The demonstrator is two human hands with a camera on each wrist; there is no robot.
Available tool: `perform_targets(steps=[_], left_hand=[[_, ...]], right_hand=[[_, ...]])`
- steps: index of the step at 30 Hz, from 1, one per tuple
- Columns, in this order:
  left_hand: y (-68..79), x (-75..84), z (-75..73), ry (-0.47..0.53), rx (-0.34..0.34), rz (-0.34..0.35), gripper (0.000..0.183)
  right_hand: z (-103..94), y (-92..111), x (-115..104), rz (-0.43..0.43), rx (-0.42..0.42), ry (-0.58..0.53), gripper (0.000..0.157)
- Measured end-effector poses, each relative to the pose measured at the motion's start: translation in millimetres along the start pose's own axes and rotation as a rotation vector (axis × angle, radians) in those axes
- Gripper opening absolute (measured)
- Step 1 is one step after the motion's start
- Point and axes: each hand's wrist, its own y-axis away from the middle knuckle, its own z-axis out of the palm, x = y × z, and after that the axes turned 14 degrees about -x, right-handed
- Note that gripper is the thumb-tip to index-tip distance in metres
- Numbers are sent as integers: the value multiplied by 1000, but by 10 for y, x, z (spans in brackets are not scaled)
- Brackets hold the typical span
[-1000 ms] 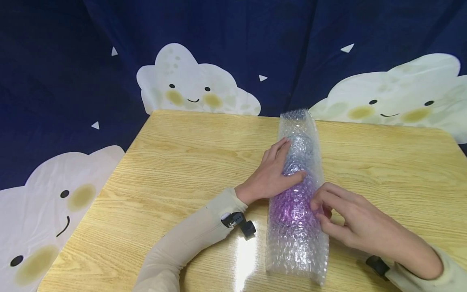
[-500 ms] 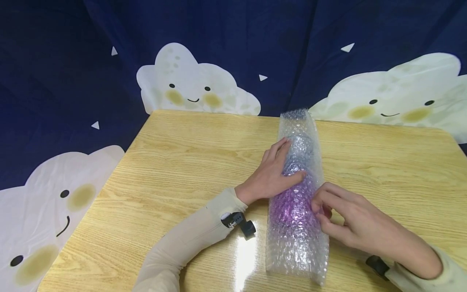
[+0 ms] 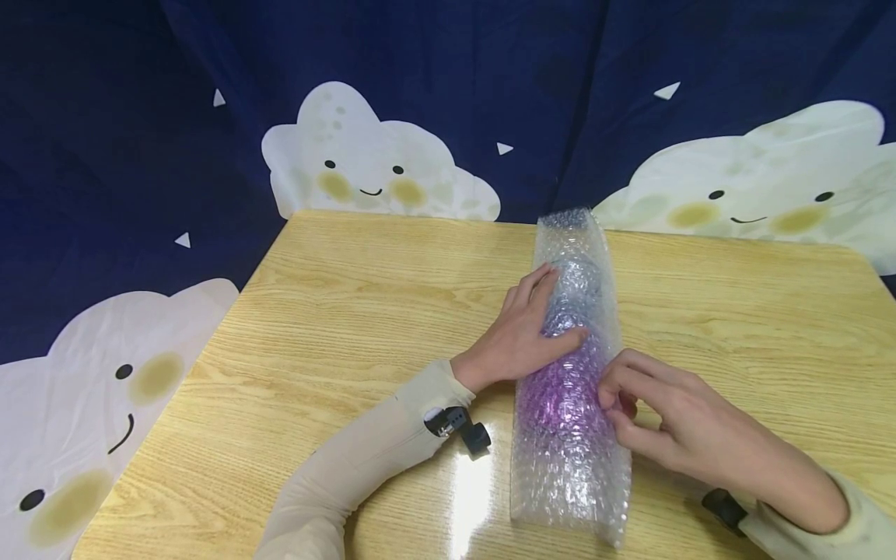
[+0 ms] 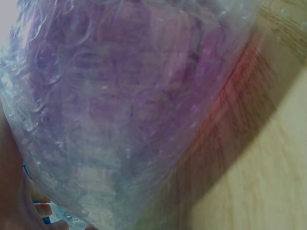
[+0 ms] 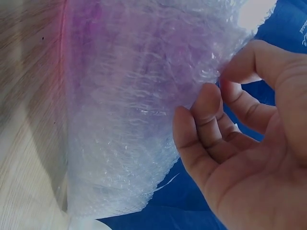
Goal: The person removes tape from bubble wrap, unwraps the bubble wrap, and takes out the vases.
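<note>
A long bubble wrap bundle (image 3: pixel 570 478) lies lengthwise on the table, its far end near the back edge. Something purple and pale blue shows blurrily through the layers; its kind cannot be made out. My left hand (image 3: pixel 514 334) rests on the bundle's left side, fingers stretched forward and thumb across the top. At the right side, my right hand (image 3: pixel 672 412) pinches the bubble wrap between thumb and forefinger. In the right wrist view, the other fingers of the right hand (image 5: pixel 244 158) curl loosely beside the bubble wrap (image 5: pixel 120 139). The left wrist view is mostly filled by bubble wrap (image 4: pixel 110 91).
The wooden table (image 3: pixel 336 311) reaches back to a dark blue curtain (image 3: pixel 434 54) printed with smiling clouds. A small black camera (image 3: pixel 458 428) sits on the left sleeve, and another dark device (image 3: pixel 724 509) is at the right wrist.
</note>
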Motion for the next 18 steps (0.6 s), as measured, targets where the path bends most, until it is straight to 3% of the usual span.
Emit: perform_targets(steps=[18], left_hand=[[2, 7, -2, 2, -1, 7, 100]], right_hand=[[-20, 13, 33, -1, -18, -55, 39]])
